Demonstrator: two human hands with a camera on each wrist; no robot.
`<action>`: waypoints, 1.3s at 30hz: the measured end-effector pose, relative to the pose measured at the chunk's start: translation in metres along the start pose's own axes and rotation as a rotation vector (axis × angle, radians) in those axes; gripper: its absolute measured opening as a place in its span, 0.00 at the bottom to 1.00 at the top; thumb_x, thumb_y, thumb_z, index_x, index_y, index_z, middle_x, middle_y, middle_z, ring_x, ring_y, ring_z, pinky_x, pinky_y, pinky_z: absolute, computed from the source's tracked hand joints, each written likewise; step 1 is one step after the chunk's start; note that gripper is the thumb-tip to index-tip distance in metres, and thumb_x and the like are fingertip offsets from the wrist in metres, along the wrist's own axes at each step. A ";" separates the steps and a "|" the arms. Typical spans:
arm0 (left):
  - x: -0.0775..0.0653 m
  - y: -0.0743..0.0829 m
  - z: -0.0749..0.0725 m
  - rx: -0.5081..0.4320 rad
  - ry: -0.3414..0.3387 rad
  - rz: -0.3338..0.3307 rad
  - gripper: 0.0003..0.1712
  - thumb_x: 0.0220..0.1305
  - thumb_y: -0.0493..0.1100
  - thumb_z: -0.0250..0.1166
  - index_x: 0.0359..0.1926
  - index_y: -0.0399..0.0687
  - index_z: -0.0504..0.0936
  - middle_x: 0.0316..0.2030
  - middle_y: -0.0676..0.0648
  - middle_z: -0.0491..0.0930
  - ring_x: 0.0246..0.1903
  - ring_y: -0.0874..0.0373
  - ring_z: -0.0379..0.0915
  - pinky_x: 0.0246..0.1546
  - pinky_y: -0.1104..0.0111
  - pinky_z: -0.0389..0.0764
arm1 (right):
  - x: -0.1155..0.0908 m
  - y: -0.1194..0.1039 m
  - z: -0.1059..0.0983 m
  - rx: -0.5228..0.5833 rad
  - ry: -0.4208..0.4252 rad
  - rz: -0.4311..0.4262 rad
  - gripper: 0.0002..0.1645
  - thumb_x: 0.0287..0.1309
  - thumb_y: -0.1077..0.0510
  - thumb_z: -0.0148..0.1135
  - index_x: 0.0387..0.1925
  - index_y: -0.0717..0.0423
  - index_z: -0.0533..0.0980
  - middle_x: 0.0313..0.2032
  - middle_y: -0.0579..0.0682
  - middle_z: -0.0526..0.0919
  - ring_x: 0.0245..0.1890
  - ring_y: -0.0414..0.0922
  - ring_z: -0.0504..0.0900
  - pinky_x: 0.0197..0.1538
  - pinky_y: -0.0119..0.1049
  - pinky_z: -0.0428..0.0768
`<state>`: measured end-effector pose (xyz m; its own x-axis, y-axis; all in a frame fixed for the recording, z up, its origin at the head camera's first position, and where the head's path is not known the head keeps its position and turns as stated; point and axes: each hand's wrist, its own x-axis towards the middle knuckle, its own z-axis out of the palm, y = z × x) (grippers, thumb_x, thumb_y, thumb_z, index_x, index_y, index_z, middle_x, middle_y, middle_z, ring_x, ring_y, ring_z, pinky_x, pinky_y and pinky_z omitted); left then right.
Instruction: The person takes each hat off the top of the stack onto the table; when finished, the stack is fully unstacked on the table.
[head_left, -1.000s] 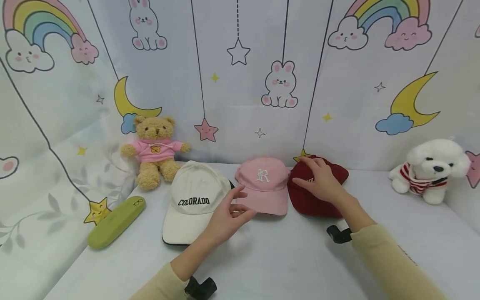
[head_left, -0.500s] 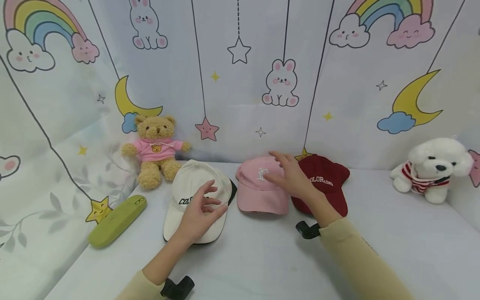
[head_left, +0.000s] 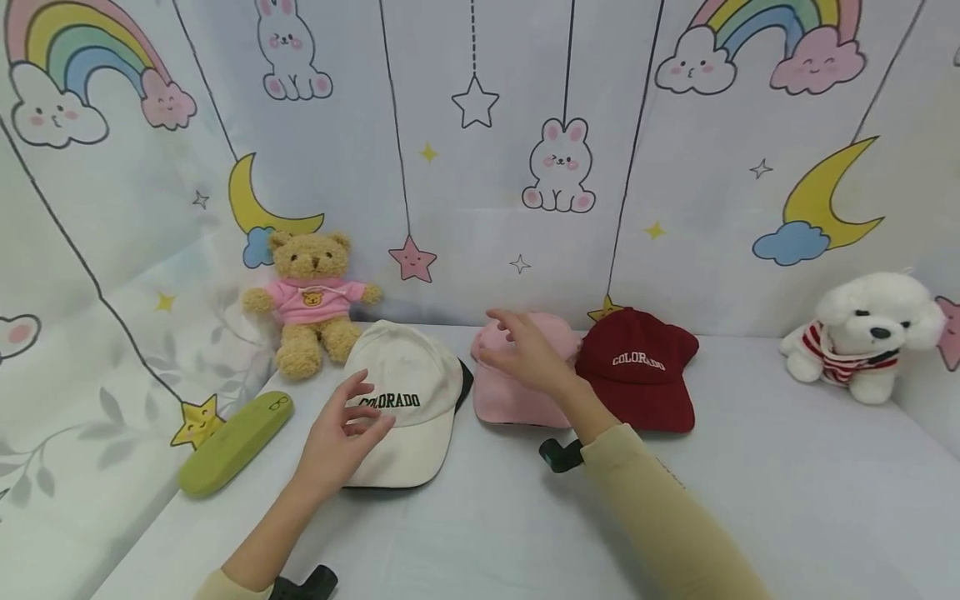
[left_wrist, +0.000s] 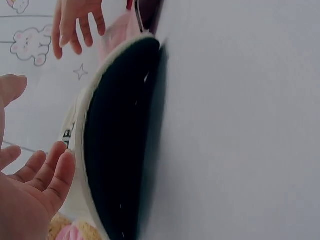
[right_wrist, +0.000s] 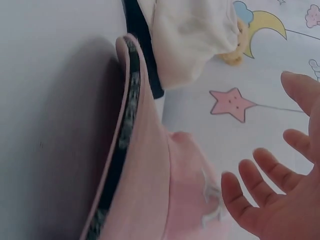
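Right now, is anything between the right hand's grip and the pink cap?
Nothing visible: in the head view the right hand's grip hides part of the pink cap; the white cap and red cap sit on either side.

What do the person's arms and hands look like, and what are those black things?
The left sleeve and the right sleeve are light tan. The right one has a row of dark marks, too small to read. Beside each sleeve's end is a bent black gadget. The left hand and right hand wear no gloves.
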<state>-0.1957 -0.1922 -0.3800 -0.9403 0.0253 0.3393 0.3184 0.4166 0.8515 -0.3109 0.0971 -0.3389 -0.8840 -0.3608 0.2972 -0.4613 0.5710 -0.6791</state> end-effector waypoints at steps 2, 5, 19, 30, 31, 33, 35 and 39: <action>-0.001 -0.004 -0.006 0.027 0.013 -0.014 0.42 0.65 0.42 0.71 0.75 0.42 0.61 0.63 0.39 0.71 0.50 0.49 0.78 0.48 0.71 0.78 | 0.004 -0.003 0.006 0.018 -0.012 0.011 0.41 0.64 0.48 0.67 0.74 0.49 0.64 0.65 0.58 0.70 0.62 0.57 0.71 0.59 0.51 0.75; 0.000 -0.010 -0.015 0.065 0.025 -0.040 0.42 0.67 0.44 0.70 0.75 0.41 0.60 0.63 0.39 0.71 0.51 0.49 0.77 0.48 0.73 0.77 | 0.010 -0.008 0.015 0.049 -0.024 0.017 0.40 0.64 0.49 0.68 0.73 0.49 0.64 0.63 0.58 0.72 0.61 0.56 0.72 0.59 0.51 0.75; 0.000 -0.042 -0.040 0.182 -0.040 -0.333 0.51 0.66 0.61 0.67 0.77 0.40 0.54 0.67 0.35 0.66 0.59 0.43 0.69 0.53 0.55 0.75 | 0.030 -0.017 0.055 0.160 -0.096 0.084 0.38 0.67 0.49 0.65 0.73 0.52 0.64 0.56 0.56 0.77 0.52 0.50 0.78 0.50 0.42 0.79; 0.001 -0.050 -0.043 0.273 -0.106 -0.361 0.52 0.64 0.60 0.69 0.74 0.31 0.57 0.60 0.31 0.72 0.52 0.46 0.74 0.44 0.60 0.76 | 0.036 -0.025 0.069 0.130 -0.131 0.097 0.36 0.67 0.49 0.65 0.72 0.55 0.67 0.43 0.50 0.79 0.40 0.45 0.77 0.40 0.35 0.77; 0.001 -0.050 -0.043 0.277 -0.116 -0.364 0.52 0.64 0.60 0.69 0.74 0.31 0.57 0.60 0.31 0.73 0.51 0.47 0.73 0.43 0.61 0.76 | 0.036 -0.026 0.070 0.134 -0.136 0.101 0.36 0.67 0.49 0.66 0.71 0.56 0.67 0.43 0.50 0.78 0.40 0.45 0.77 0.39 0.35 0.77; 0.001 -0.049 -0.044 0.282 -0.134 -0.366 0.52 0.64 0.61 0.69 0.73 0.31 0.58 0.60 0.31 0.73 0.49 0.48 0.73 0.41 0.62 0.75 | 0.036 -0.026 0.073 0.140 -0.145 0.113 0.36 0.67 0.49 0.66 0.70 0.57 0.68 0.42 0.50 0.78 0.39 0.45 0.76 0.38 0.35 0.77; 0.002 -0.049 -0.044 0.278 -0.142 -0.365 0.52 0.64 0.60 0.69 0.73 0.31 0.59 0.60 0.31 0.72 0.48 0.49 0.73 0.40 0.63 0.75 | 0.035 -0.027 0.074 0.149 -0.154 0.126 0.35 0.67 0.49 0.66 0.69 0.58 0.69 0.41 0.50 0.77 0.38 0.44 0.76 0.37 0.34 0.77; 0.002 -0.049 -0.043 0.272 -0.141 -0.357 0.51 0.63 0.60 0.70 0.72 0.30 0.60 0.60 0.31 0.72 0.49 0.48 0.73 0.41 0.63 0.75 | 0.036 -0.027 0.078 0.147 -0.155 0.128 0.31 0.67 0.52 0.65 0.68 0.57 0.71 0.41 0.51 0.77 0.37 0.45 0.76 0.36 0.34 0.78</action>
<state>-0.2082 -0.2520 -0.4038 -0.9984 -0.0479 -0.0295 -0.0534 0.6446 0.7627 -0.3242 0.0117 -0.3624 -0.9073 -0.4075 0.1037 -0.3204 0.5102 -0.7981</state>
